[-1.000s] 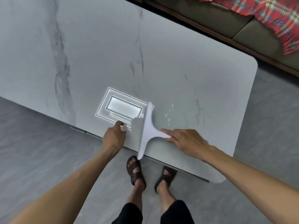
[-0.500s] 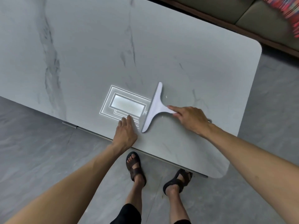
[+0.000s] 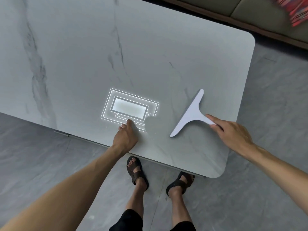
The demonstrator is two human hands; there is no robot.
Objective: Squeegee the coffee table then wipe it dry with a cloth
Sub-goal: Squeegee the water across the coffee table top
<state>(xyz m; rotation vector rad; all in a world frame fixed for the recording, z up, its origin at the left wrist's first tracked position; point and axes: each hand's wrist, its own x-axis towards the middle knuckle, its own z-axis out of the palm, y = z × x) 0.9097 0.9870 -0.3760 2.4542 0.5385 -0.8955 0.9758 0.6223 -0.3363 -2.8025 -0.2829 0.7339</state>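
Observation:
The grey marble-look coffee table [image 3: 83, 55] fills most of the view. A white T-shaped squeegee [image 3: 190, 114] lies on it near the right end, its blade running diagonally. My right hand [image 3: 233, 135] grips the squeegee's handle from the right, with the index finger stretched along the top of the handle. My left hand [image 3: 126, 137] rests on the tabletop near the front edge, fingers loosely bent and fingertips touching the surface. No cloth for wiping is in view.
A bright reflection of a ceiling light [image 3: 130, 109] sits on the tabletop by my left hand. A sofa [image 3: 260, 14] with a red plaid fabric [image 3: 298, 12] runs behind the table. My sandalled feet [image 3: 136, 170] stand on grey floor tiles at the front edge.
The squeegee has slid to the right across the table, away from my left hand, with my right hand still on its handle. My left hand stays near the front edge.

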